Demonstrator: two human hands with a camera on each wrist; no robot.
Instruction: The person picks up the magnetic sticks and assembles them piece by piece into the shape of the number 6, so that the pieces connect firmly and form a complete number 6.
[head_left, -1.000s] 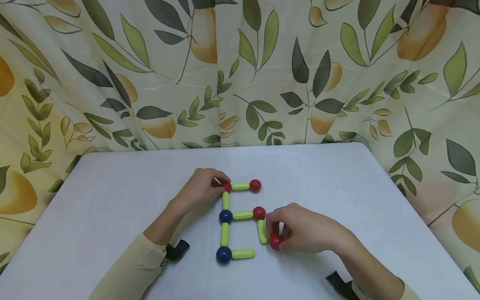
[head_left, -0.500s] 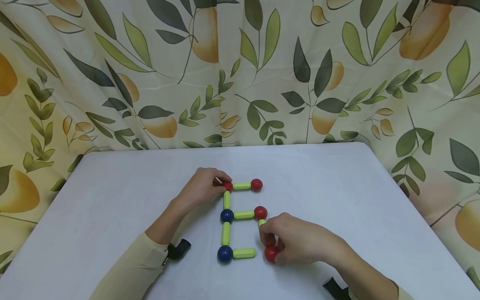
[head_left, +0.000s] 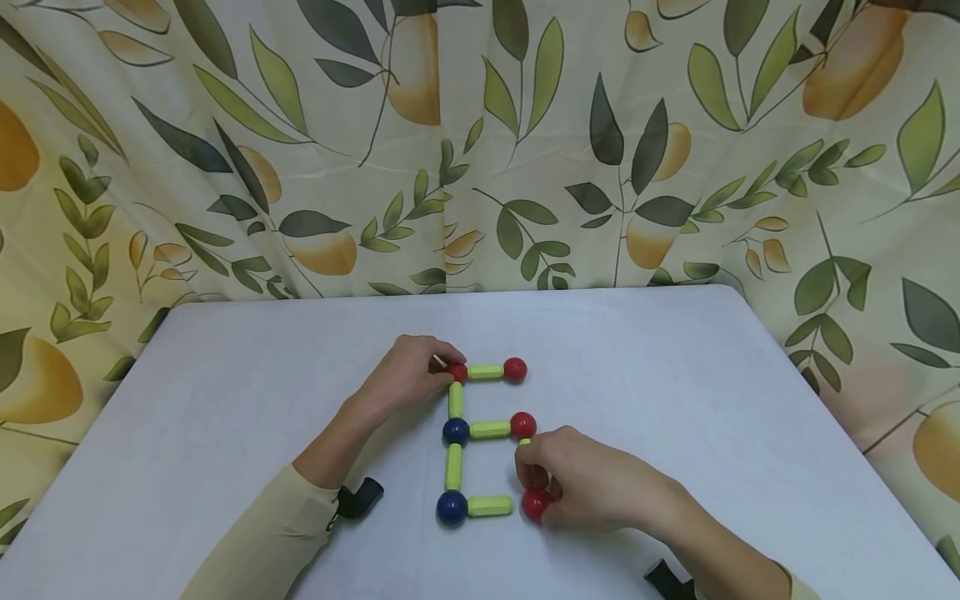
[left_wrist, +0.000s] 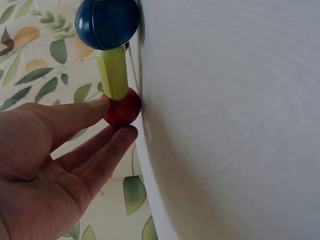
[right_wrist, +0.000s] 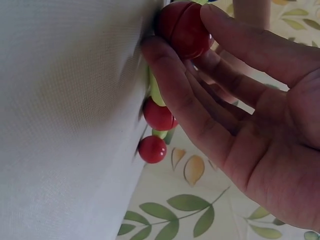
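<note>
A flat figure of yellow-green magnetic rods and red and blue balls lies on the white table. My left hand (head_left: 408, 371) pinches the red ball (left_wrist: 123, 107) at its far left corner. With thumb and fingers, my right hand (head_left: 592, 479) grips another red ball (head_left: 535, 505) at the near right. A small gap parts this ball from the free end of the near rod (head_left: 491, 506), which joins the near blue ball (head_left: 452, 508). Right-hand fingers mostly cover a rod (head_left: 525, 442) below the middle red ball (head_left: 523, 425). A second blue ball (head_left: 456, 431) sits midway along the left side.
The far rod (head_left: 486, 372) ends in a red ball (head_left: 515, 370). A white cloth covers the table (head_left: 262, 375). Behind its back edge hangs a leaf-and-fruit patterned curtain (head_left: 540, 167). Black wrist mounts (head_left: 361, 498) show beside the sleeves.
My right hand has moved left and slightly nearer with its red ball, toward the near rod's end, and its fingers now cover the right-hand rod. My left hand stays on its ball.
</note>
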